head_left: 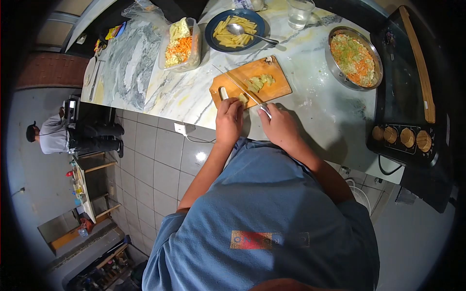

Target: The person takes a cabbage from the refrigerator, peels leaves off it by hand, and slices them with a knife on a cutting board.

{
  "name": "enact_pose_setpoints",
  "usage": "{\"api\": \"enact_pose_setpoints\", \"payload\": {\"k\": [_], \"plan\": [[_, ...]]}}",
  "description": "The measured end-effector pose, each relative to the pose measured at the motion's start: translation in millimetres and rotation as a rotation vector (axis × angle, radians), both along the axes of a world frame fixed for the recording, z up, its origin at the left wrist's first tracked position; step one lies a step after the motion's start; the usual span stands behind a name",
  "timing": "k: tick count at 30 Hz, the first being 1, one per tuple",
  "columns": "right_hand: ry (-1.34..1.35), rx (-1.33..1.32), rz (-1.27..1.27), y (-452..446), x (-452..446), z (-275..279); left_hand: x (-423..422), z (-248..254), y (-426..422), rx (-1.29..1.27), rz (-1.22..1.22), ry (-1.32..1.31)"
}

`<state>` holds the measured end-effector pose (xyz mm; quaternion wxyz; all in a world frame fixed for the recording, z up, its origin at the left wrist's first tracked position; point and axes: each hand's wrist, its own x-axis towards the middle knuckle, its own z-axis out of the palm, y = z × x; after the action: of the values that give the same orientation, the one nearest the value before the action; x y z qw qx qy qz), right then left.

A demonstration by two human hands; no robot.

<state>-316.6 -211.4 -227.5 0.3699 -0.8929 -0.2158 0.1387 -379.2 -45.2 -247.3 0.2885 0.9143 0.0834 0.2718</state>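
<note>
My right hand (280, 127) grips the handle of a knife (241, 85), whose blade lies slantwise over the orange cutting board (281, 85). My left hand (229, 119) is at the board's near left edge, its fingers bent against a pale yellow-green piece (243, 99) beside the blade. Chopped pale green pieces (260, 82) lie in a loose pile right of the knife. A white strip (224, 93) rests near the board's left end. A small whitish bit (269, 60) sits at its far right corner.
Behind the board are a clear tub (194, 57) of shredded carrot and a blue plate (209, 35) with yellow strips and a spoon (257, 36). A steel pan (332, 65) of chopped vegetables and an oven (406, 116) stand right. A person (53, 132) stands far left.
</note>
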Motion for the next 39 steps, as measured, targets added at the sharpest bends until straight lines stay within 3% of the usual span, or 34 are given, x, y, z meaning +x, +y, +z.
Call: {"api": "enact_pose_setpoints", "payload": {"k": [16, 19, 21, 25, 27, 28, 30, 33, 39], "plan": [[0.044, 0.006, -0.013, -2, 2, -2, 12, 5, 17, 0.006, 0.022, 0.207], [0.041, 0.037, -0.011, -3, 4, -2, 19, 16, 20, -0.102, 0.043, 0.317], [0.047, 0.048, -0.03, -4, 6, 3, 24, 15, 22, -0.614, 0.077, 0.338], [0.092, 0.105, -0.061, -5, 7, 9, 27, 19, 23, -0.86, 0.043, 0.373], [0.097, 0.115, -0.061, -5, 7, 7, 28, 7, 29, -0.314, -0.011, 0.288], [0.097, 0.126, -0.065, -4, 7, 5, 26, 2, 30, -0.315, -0.009, 0.291], [0.104, 0.123, -0.061, -4, 6, 0, 27, 10, 26, -0.011, -0.011, 0.186], [0.129, 0.088, -0.062, -4, 6, 3, 29, -2, 28, 0.036, -0.011, 0.015], [0.13, 0.053, -0.025, -4, 3, 8, 25, 0, 25, 0.066, 0.01, 0.105]]}}
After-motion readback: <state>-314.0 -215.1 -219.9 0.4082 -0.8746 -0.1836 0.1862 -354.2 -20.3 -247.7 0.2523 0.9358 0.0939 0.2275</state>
